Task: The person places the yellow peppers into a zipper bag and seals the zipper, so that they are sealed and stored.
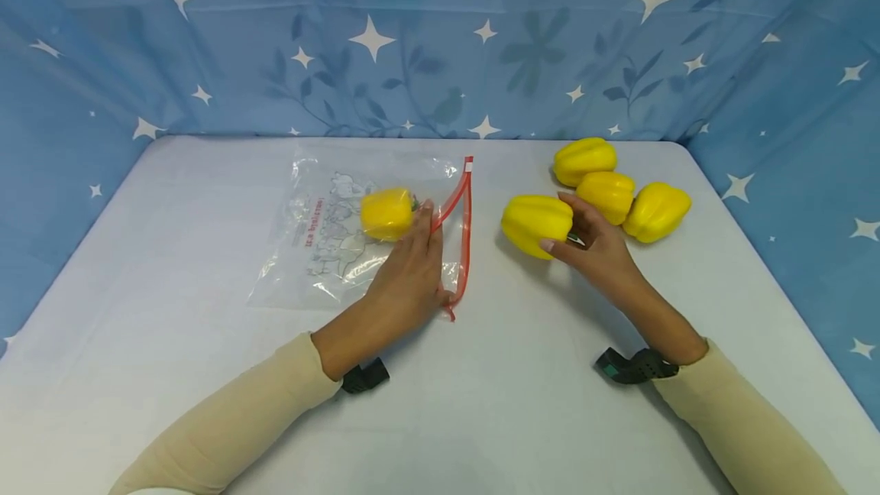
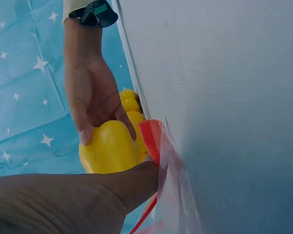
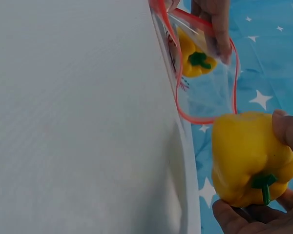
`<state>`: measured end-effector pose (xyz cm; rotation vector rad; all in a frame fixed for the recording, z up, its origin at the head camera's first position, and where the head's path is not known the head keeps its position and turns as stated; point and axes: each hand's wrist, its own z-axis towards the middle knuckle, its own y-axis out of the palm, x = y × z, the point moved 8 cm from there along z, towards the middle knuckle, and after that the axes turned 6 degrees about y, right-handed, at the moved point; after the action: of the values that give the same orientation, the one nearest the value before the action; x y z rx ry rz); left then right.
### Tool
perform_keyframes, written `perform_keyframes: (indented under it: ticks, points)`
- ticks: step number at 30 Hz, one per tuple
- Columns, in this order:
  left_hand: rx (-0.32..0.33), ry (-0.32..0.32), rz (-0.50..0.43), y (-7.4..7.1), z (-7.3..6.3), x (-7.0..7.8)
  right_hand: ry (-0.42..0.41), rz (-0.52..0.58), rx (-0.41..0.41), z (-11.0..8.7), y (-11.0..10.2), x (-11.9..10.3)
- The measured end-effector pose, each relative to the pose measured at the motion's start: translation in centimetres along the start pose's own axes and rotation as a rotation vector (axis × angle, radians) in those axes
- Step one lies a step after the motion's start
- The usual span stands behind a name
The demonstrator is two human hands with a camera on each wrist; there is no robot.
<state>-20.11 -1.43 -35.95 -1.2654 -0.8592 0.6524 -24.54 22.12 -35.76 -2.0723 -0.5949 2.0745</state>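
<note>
A clear zip bag (image 1: 282, 266) with a red-edged mouth (image 1: 468, 228) lies flat, its mouth facing right and parted. Inside it sits one yellow bell pepper (image 1: 385, 214) with a green stem. My left hand (image 1: 406, 281) holds the bag's upper lip at the mouth, fingers stretched over the film and thumb by the red edge (image 2: 151, 136). To the right of the mouth, my right hand (image 1: 601, 250) grips a second yellow bell pepper (image 1: 532, 224) between thumb and fingers. Its green stem (image 3: 264, 185) shows in the right wrist view.
Three more yellow bell peppers stand grouped at the back right: one at the rear (image 1: 584, 161), one in the middle (image 1: 606, 195) and one at the right (image 1: 658, 211). A white table (image 1: 481, 403) lies under everything, with a blue star-patterned curtain (image 1: 426, 37) around it.
</note>
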Motion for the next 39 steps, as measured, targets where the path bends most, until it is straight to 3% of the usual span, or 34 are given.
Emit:
perform_keyframes:
  ticks: [13,24,30,37,39]
  points:
    - [-0.007,0.005,0.015,-0.2,0.0,0.1,-0.020,0.013,-0.060,1.6,2.7,-1.0]
    - [0.000,-0.003,-0.033,-0.3,-0.1,0.2,-0.040,-0.036,-0.176,2.6,6.7,-1.5]
    - [0.027,0.017,-0.029,-0.4,-0.1,0.3,-0.055,-0.037,-0.176,3.4,7.8,-2.1]
    - [0.011,0.007,-0.039,-0.2,0.0,0.2,-0.037,0.013,-0.196,4.5,8.9,-2.0]
    - [0.011,0.005,-0.037,-0.2,0.0,0.2,-0.051,-0.024,-0.187,4.6,9.1,-2.1]
